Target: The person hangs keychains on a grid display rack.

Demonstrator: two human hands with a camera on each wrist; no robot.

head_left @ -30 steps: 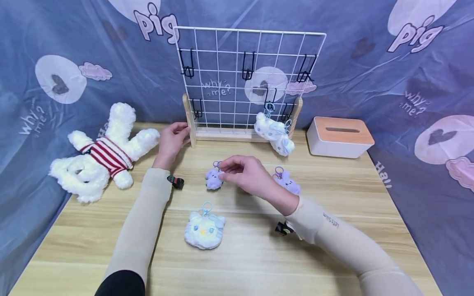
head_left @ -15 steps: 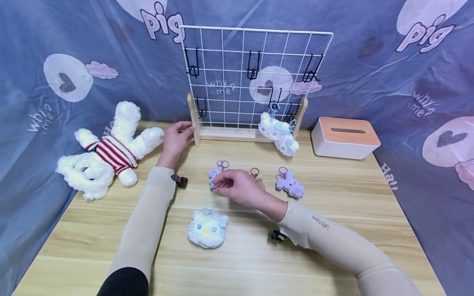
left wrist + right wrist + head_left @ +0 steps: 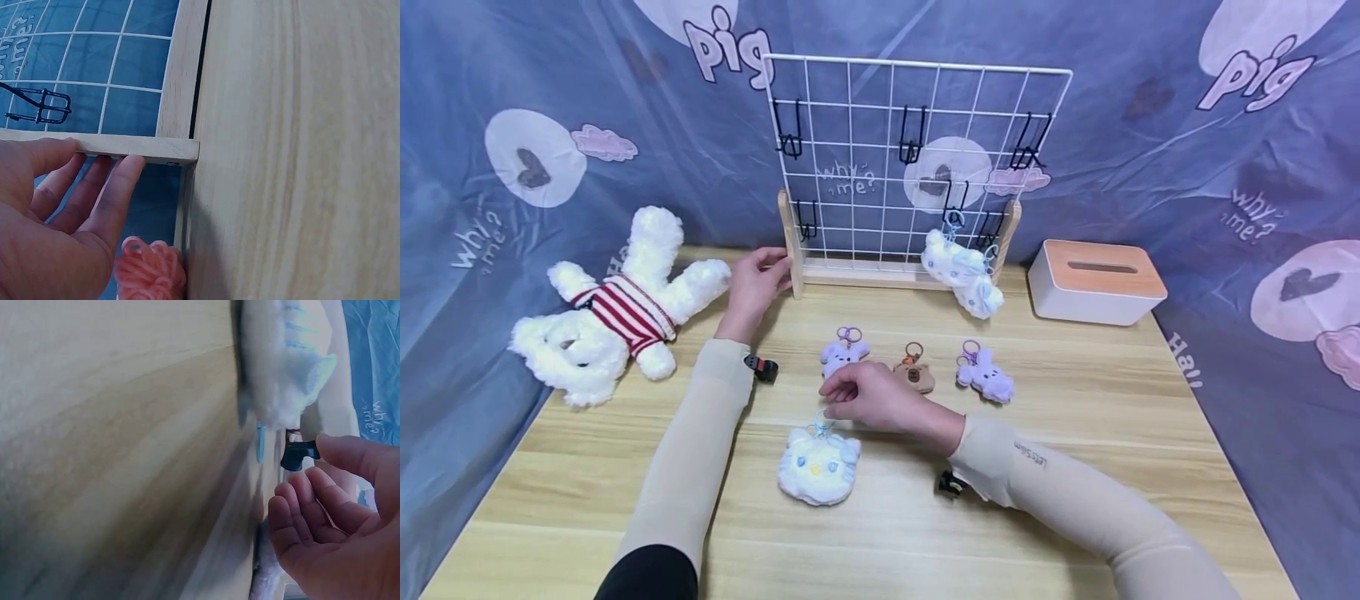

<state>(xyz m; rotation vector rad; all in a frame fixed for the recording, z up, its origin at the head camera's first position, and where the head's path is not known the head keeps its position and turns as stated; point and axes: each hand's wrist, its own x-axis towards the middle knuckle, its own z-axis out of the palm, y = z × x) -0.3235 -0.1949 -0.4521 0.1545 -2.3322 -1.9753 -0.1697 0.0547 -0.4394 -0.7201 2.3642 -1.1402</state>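
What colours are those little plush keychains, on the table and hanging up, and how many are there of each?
Purple keychains: 2
Brown keychain: 1
White keychains with pale blue details: 3
Total: 6

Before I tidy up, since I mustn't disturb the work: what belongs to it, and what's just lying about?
Likely in use:
wire rack
black hooks
white cat keychain by the right hand
lavender keychains
brown keychain
hanging white keychains

Probably lying about:
white teddy bear
tissue box
pink looped bundle
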